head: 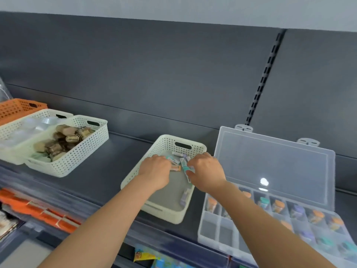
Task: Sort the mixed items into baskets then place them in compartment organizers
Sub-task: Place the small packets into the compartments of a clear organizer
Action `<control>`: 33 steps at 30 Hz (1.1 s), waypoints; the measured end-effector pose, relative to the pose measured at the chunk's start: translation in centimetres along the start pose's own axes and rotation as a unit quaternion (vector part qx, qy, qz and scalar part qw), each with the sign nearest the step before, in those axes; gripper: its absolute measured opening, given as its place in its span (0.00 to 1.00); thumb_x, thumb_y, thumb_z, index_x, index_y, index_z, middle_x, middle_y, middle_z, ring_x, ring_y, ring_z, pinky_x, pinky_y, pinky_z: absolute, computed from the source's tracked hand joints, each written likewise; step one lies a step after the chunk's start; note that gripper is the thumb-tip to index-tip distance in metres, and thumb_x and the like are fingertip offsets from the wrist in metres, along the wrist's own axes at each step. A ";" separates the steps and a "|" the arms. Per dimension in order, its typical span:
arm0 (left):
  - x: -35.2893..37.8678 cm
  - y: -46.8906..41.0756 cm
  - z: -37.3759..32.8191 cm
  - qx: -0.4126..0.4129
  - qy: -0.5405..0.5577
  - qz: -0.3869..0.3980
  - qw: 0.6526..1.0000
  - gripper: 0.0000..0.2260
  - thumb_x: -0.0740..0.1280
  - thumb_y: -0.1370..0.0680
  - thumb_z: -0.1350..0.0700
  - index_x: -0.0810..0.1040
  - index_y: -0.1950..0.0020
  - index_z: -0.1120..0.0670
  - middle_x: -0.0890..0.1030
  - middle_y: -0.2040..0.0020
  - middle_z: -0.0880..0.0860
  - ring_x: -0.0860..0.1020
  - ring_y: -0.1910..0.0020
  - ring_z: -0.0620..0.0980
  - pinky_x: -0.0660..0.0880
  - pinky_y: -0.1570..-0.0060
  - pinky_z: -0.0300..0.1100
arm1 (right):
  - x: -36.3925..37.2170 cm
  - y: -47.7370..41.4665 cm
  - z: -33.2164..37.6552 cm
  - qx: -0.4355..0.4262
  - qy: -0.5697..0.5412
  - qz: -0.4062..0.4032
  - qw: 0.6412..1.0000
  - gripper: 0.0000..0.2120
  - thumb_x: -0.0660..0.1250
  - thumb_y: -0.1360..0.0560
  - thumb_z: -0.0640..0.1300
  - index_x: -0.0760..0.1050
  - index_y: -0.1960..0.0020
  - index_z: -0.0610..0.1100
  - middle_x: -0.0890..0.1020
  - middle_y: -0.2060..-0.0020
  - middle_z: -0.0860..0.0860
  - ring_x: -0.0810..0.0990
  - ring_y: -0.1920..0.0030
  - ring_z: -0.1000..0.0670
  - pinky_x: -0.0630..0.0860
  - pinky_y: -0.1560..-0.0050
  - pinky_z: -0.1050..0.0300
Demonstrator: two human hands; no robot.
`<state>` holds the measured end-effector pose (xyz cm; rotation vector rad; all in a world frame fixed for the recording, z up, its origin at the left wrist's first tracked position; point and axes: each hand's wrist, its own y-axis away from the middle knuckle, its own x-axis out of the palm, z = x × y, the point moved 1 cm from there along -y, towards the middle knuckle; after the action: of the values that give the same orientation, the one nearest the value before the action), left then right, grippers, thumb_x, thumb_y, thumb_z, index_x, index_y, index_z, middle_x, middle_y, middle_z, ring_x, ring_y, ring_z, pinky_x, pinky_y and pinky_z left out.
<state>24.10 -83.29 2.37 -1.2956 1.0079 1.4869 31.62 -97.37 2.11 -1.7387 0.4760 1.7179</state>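
Note:
A cream perforated basket (154, 149) sits mid-shelf with several small capped tubes (182, 161) heaped at its far end. Both hands are inside it. My left hand (154, 171) has its fingers curled over an orange-capped tube. My right hand (204, 171) pinches teal-capped tubes between thumb and fingers. One purple tube (184, 197) lies alone near the basket's right wall. To the right lies a clear compartment organizer (210, 229) with its lid (274, 161) open, and several compartments hold orange, teal and purple tubes.
At the left stand a cream basket (77, 151) of brown items, another cream basket (11, 128) with clear items, and an orange basket (15, 108). A dark back panel rises behind the shelf. Packaged goods show on the lower shelf.

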 end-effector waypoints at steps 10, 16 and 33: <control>4.2 -5.6 1.4 0.065 0.047 0.052 0.995 0.10 0.61 0.24 0.67 0.78 0.45 0.61 0.78 0.47 0.58 0.78 0.48 0.59 0.68 0.60 0.46 | 3.1 -6.1 1.8 0.058 0.212 0.162 0.962 0.07 0.64 0.27 0.46 0.76 0.49 0.48 0.81 0.55 0.51 0.77 0.50 0.47 0.63 0.43 0.51; 4.9 -7.7 1.3 0.063 0.129 0.064 0.988 0.06 0.64 0.22 0.57 0.79 0.51 0.57 0.79 0.49 0.57 0.78 0.50 0.58 0.68 0.60 0.44 | 3.9 -7.1 1.4 0.056 0.153 0.164 0.973 0.11 0.62 0.27 0.42 0.73 0.44 0.46 0.82 0.52 0.49 0.79 0.50 0.45 0.65 0.51 0.53; -0.6 -0.8 -1.2 0.004 0.442 -0.119 0.889 0.03 0.69 0.25 0.53 0.78 0.55 0.45 0.78 0.63 0.41 0.77 0.62 0.41 0.73 0.62 0.39 | -3.0 1.9 -1.0 0.113 -0.185 -0.134 0.967 0.08 0.69 0.27 0.44 0.82 0.49 0.45 0.82 0.57 0.48 0.79 0.55 0.47 0.77 0.55 0.53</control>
<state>25.23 -84.32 2.80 -2.0727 1.3321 0.6596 30.92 -99.97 4.63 -1.2229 0.2451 1.6667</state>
